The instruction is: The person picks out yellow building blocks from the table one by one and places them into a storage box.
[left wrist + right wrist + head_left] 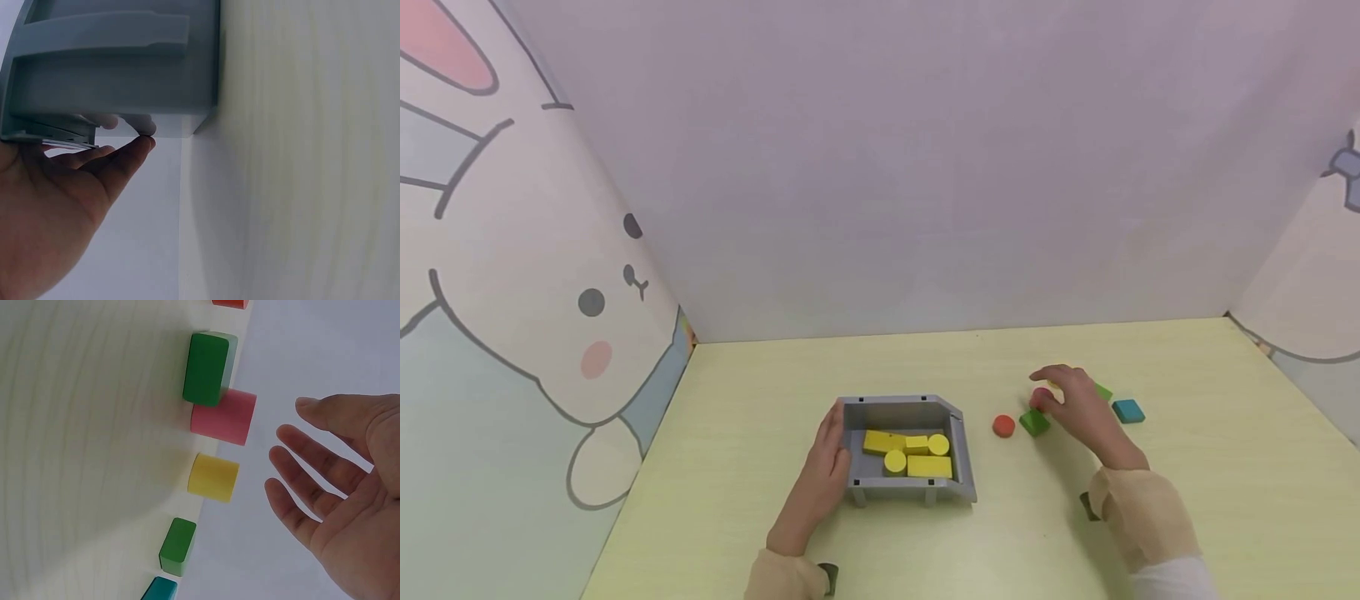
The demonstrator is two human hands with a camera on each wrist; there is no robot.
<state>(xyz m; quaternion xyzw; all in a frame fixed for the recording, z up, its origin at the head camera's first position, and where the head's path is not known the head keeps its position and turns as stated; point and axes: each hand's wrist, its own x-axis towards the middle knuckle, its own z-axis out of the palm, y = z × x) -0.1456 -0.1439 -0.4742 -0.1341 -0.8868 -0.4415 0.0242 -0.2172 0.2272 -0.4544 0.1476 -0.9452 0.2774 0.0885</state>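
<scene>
Right grip point(340, 506) hangs open-fingered over the small yellow wooden cylinder point(214, 477), mid-desk toward the right edge; left grip point(826, 471) lies flat, fingers straight, against the grey plastic tray point(958, 467). Risk: reaching fingers could knock the touching pink cylinder block point(224, 416)

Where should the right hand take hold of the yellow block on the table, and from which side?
Pinch the yellow block across its two flat sides from above. The right hand is open over it, and gaps separate it from the pink block and green block.
</scene>
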